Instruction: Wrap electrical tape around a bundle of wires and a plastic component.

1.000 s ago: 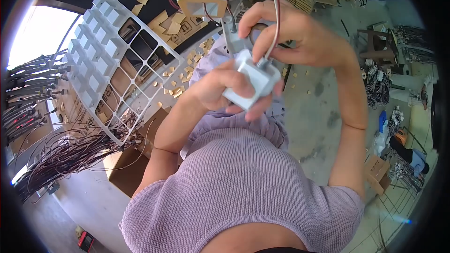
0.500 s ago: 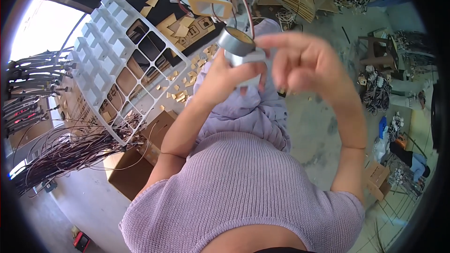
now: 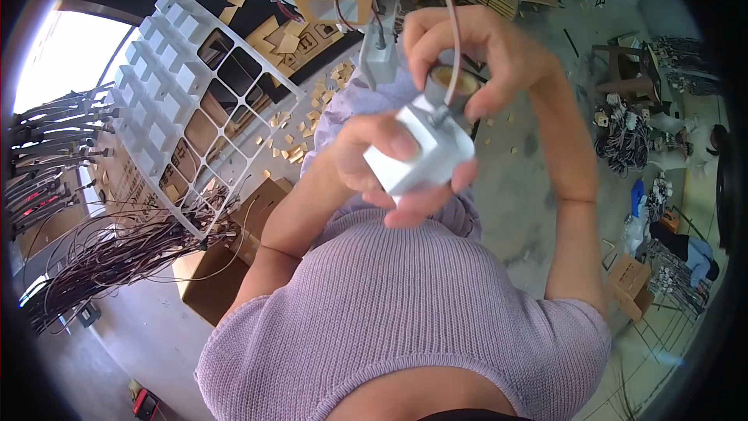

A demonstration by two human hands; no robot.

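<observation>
My left hand (image 3: 362, 148) is closed around a white box-shaped housing (image 3: 417, 157), thumb on its upper face and fingers beneath. The housing is tilted. A thin reddish-brown cable (image 3: 453, 27) runs up from a grey fitting on its top. Just beyond, my right hand (image 3: 510, 54) curls its thumb and fingers about a grey tape roll (image 3: 469, 83) with a tan core. The roll sits close behind the housing; whether they touch I cannot tell. Farther off hang more white housings (image 3: 379, 58) with cables, one of them bearing a tan-rimmed frame (image 3: 333, 8).
At the left stands a white grid rack (image 3: 226, 132) with white pockets. Below it are a bundle of brown cables (image 3: 101, 249) and an open cardboard box (image 3: 210, 281). Tan scraps (image 3: 296, 152) litter the floor. Cable heaps (image 3: 623, 152) and a carton (image 3: 629, 284) lie at the right.
The tape roll, earlier at my left hand, is now between my right fingers. My left hand has brought the white housing nearer to me and tilted it. My right hand has moved left and up.
</observation>
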